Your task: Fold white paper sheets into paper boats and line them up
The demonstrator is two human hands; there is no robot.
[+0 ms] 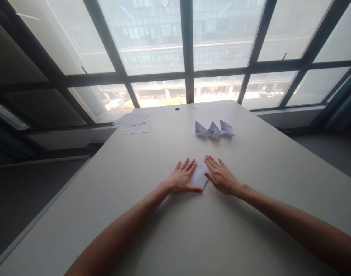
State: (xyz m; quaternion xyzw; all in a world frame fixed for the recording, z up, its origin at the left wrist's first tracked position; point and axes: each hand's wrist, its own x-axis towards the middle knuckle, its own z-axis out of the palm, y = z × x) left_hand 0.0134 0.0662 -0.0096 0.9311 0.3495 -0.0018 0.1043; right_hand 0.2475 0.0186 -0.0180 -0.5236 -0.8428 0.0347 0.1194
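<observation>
A small folded sheet of white paper (198,176) lies flat on the white table between my two hands. My left hand (183,178) rests on its left side with the fingers stretched out and the thumb along its near corner. Across from it, my right hand (221,177) lies flat at the paper's right edge, its fingers straight and pointing away from me. Part of the paper is hidden under the hands. Farther back stand three folded paper boats (214,131) in a row, side by side.
Several loose white sheets (135,119) lie overlapping at the table's far left. The white table (163,145) narrows toward large dark-framed windows (188,50). A small round hole (177,109) shows near its far edge. Dark curtains hang at both sides.
</observation>
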